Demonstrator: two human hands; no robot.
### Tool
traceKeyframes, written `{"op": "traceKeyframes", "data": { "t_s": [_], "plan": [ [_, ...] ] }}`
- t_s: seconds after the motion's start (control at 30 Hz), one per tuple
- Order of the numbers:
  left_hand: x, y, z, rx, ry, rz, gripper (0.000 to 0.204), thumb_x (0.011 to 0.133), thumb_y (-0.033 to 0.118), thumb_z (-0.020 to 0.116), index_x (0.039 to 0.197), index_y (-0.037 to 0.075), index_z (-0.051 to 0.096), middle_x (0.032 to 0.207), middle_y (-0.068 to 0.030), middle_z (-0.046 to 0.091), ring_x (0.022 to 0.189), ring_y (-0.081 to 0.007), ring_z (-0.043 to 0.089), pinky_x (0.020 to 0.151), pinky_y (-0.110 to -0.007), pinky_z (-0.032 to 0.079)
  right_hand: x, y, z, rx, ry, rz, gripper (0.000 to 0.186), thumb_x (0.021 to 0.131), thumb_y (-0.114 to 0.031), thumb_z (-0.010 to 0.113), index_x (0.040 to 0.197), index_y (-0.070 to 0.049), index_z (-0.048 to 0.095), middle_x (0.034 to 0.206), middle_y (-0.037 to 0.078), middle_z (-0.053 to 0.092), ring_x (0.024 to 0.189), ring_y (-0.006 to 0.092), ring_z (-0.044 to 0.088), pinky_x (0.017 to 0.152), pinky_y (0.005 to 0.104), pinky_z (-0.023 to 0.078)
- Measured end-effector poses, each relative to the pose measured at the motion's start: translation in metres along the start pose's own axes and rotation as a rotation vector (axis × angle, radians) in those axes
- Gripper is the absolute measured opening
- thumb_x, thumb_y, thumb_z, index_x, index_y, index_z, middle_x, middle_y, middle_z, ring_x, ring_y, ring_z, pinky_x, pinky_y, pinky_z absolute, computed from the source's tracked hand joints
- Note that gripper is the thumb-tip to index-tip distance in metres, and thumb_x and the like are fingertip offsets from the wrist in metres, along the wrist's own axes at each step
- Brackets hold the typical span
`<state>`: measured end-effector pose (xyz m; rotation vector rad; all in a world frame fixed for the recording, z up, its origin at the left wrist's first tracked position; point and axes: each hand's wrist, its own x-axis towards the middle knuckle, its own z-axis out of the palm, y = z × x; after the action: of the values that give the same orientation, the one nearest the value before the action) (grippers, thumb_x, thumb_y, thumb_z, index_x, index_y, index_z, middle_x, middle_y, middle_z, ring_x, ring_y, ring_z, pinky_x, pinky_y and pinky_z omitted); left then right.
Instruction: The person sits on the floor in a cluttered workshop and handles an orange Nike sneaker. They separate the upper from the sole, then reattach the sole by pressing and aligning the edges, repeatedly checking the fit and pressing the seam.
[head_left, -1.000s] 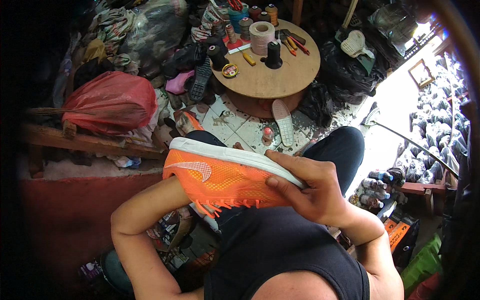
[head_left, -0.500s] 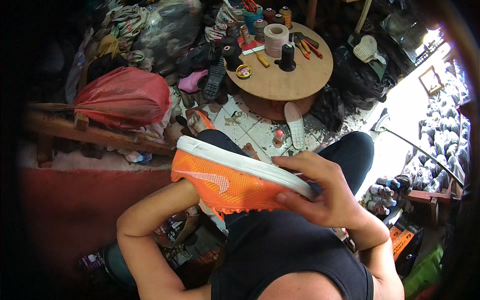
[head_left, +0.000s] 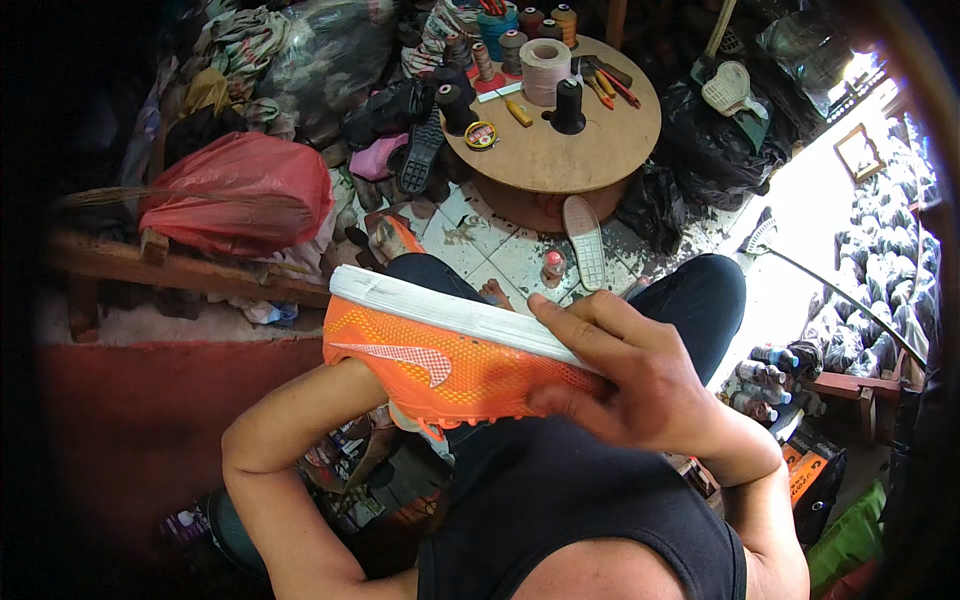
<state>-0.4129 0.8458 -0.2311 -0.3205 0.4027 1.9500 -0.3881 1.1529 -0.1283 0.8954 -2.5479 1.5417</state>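
An orange mesh shoe (head_left: 440,355) with a white sole and orange laces lies on its side across my lap, sole edge uppermost. My right hand (head_left: 620,380) grips its right end, fingers over the white sole and thumb against the upper. My left forearm (head_left: 290,425) reaches in under the shoe, which hides my left hand.
A round wooden table (head_left: 610,150) holds thread spools, a tape roll and tools. A loose sole (head_left: 585,240) and small bottle (head_left: 553,265) lie on tiles. A red bag (head_left: 235,190) sits left by a wooden beam (head_left: 200,260). Wrapped bundles (head_left: 865,260) line the right.
The shoe and my right hand have shifted slightly left relative to the surroundings over the last second. The grip stays on the shoe's right end, and the view has shifted a little.
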Motion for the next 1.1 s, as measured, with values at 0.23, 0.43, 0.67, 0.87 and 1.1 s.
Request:
{"op": "traceKeyframes", "data": {
  "t_s": [0.23,0.43,0.67,0.87,1.1],
  "plan": [
    [0.004,0.001,0.004,0.023,0.028,-0.009,0.06,0.116,0.038,0.04,0.166,0.005,0.035,0.168,-0.0201,0.041,0.152,-0.0341,0.046,0.126,-0.048,0.04,-0.021,0.013,0.004,0.35,0.066,0.133,0.077,0.083,-0.02,0.095,0.147,0.006,0.061,0.129,0.024,0.075,0.111,0.0259,0.077,0.095,0.0315,0.057],
    [0.008,0.002,0.008,0.043,0.046,-0.023,0.058,0.117,0.036,0.04,0.166,0.006,0.034,0.168,-0.0199,0.041,0.152,-0.0335,0.046,0.126,-0.047,0.04,-0.034,0.014,0.011,0.344,0.195,0.142,0.066,0.085,-0.017,0.093,0.142,0.005,0.067,0.123,0.023,0.078,0.106,0.0216,0.079,0.093,0.0299,0.059],
    [0.011,0.0,0.01,0.048,0.055,-0.025,0.057,0.117,0.033,0.04,0.167,0.006,0.033,0.169,-0.0196,0.04,0.152,-0.0328,0.045,0.127,-0.047,0.04,-0.031,0.016,0.017,0.245,0.259,0.025,0.059,0.088,-0.014,0.09,0.139,0.005,0.069,0.122,0.024,0.078,0.107,0.0252,0.08,0.092,0.0319,0.06],
    [0.013,-0.006,0.022,0.005,0.057,-0.013,0.055,0.118,0.03,0.04,0.167,0.006,0.033,0.169,-0.0194,0.04,0.153,-0.0322,0.045,0.127,-0.046,0.039,-0.03,0.022,0.014,0.219,0.285,-0.045,0.063,0.088,-0.014,0.09,0.141,0.007,0.064,0.137,0.028,0.071,0.125,0.0336,0.073,0.105,0.0366,0.056],
    [0.034,-0.014,0.018,0.585,-0.196,0.096,0.055,0.11,0.017,0.06,0.161,0.006,0.043,0.163,-0.0151,0.05,0.146,-0.0261,0.053,0.123,-0.042,0.043,-0.03,0.02,0.028,0.352,0.29,0.009,0.059,0.091,-0.014,0.088,0.141,0.008,0.064,0.144,0.029,0.066,0.136,0.0333,0.066,0.113,0.0389,0.051]
  ]
}}
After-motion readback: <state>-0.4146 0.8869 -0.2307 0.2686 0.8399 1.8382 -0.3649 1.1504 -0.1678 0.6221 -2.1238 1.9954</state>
